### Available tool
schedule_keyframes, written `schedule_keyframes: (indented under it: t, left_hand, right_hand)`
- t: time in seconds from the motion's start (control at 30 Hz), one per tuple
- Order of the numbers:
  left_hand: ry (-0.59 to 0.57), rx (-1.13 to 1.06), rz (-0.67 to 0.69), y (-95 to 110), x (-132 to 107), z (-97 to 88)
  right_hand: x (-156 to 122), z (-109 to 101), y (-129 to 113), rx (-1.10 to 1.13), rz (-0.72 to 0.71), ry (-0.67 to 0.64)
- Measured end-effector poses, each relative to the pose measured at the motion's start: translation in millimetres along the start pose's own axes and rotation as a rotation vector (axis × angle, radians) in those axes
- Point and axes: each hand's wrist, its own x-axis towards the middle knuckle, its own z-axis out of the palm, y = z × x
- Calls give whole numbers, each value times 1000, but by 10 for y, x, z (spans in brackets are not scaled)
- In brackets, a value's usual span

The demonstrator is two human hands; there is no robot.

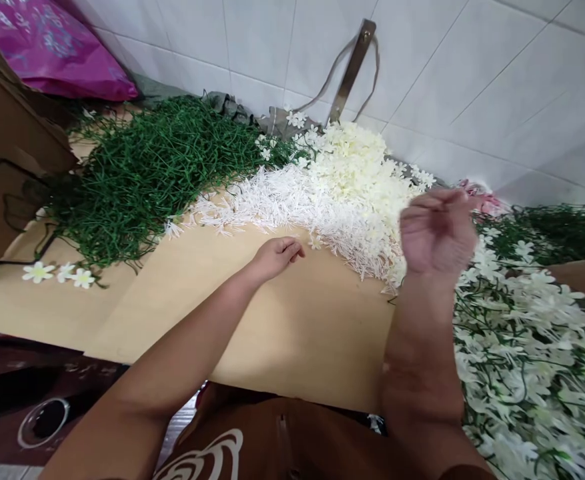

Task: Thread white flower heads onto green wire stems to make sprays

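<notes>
Over the tan board [312,333], my left hand [276,257] is closed, its fingers curled in; whatever they may hold cannot be made out. Just beyond its fingertips lie a small cream flower [315,241] and a heap of thin white plastic stamens [282,197]. My right hand [438,230] is raised higher at the right, closed and slightly blurred, and I cannot see anything in its fingers. Behind and left of it rises a pile of loose cream petal pieces [359,160]. Assembled white flowers on green stems [532,333] spread beside my right forearm.
Green plastic stems [167,160] form a big heap at the back left. Several finished flowers [39,271] rest by a cardboard box [17,140]. A magenta bag [67,53] sits behind. A metal strip [352,70] leans on the tiled wall. Another person's arm [582,277] enters at right.
</notes>
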Motion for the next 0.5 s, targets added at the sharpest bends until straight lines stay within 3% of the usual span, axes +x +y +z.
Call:
schedule_keyframes:
  t: [0.13,0.2,0.27,0.33,0.43,0.5]
  left_hand:
    - [0,45,23,-17,9,12]
    - [24,99,31,-5,22,20]
    - [60,177,45,8,36,25]
    - [86,251,53,9,44,24]
    - [124,259,27,-29,41,13]
    - [139,142,-2,-68,40,3]
  right_hand:
    - [347,459,331,49,-31,57]
    - [546,737,472,-54,-36,-42]
    - [751,1084,599,-251,-68,-227]
    - [941,1473,712,-493,-118,-317]
    - [1159,1989,852,-889,-196,-323]
    - [1255,2201,913,-1073,-206,-333]
